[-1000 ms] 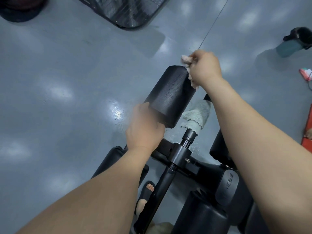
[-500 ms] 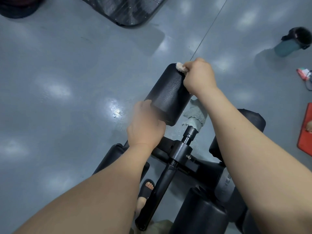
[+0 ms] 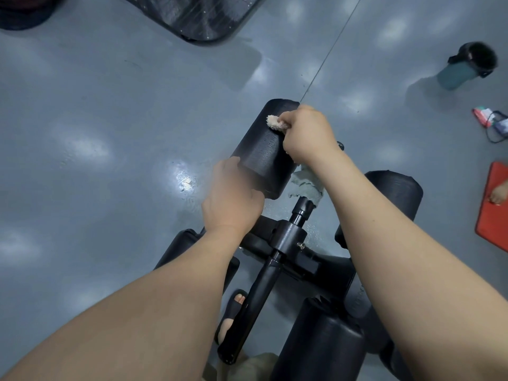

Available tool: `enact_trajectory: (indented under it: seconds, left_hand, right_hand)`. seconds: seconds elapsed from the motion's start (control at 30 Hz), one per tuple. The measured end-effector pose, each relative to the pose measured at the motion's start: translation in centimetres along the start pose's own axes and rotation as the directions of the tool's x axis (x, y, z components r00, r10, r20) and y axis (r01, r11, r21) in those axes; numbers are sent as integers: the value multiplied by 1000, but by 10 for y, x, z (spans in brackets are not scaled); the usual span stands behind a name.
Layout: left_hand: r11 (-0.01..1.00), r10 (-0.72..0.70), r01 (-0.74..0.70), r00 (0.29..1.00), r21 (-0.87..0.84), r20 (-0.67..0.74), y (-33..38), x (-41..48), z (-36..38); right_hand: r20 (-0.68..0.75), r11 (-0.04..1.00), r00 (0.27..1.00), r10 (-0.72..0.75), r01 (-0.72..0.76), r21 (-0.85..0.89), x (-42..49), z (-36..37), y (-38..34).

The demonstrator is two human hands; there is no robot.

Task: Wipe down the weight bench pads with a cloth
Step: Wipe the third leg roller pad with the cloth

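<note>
A black roller pad of the weight bench stands out over the grey floor at the centre. My right hand grips a cloth and presses it on the pad's upper right side. One pale fuzzy end of the cloth pokes out past my fingers; a grey part hangs below my wrist. My left hand holds the pad's near left end. The black frame post runs down from the pad toward me.
More black roller pads lie at the right, lower right and lower left. My sandalled foot stands beside the post. A teal bottle, a red mat and a dark mat lie on the floor.
My right hand has slid with the cloth from the pad's far right edge leftward and onto its top side. My left hand stays on the pad's near end.
</note>
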State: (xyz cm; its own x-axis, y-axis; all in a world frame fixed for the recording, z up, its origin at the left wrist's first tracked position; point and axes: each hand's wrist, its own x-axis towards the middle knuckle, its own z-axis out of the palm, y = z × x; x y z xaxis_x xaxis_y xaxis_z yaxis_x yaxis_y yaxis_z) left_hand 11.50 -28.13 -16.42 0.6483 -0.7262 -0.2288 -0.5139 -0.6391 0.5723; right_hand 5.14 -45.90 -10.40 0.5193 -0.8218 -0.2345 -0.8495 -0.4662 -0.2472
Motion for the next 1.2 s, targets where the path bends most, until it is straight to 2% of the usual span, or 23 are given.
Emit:
enact_trajectory:
  seconds: [0.23,0.8,1.07,1.2]
  left_hand:
    - [1000,-26,26,1000,8,10,1,1,0]
    - [999,-44,44,998,18,33,0,2,0]
    - [997,-53,48,995,57,86,0,2,-3]
    - [997,-44,40,996,62,76,1,2,-2]
  right_hand:
    - [98,994,991,-92,97,-42,-18,-6,-18]
    - [63,978,976,-210,211,-4,-63,19,-31]
    - [113,976,970,-217,214,42,-82,24,-36]
    - [76,977,989,-126,110,183,-75,7,-31]
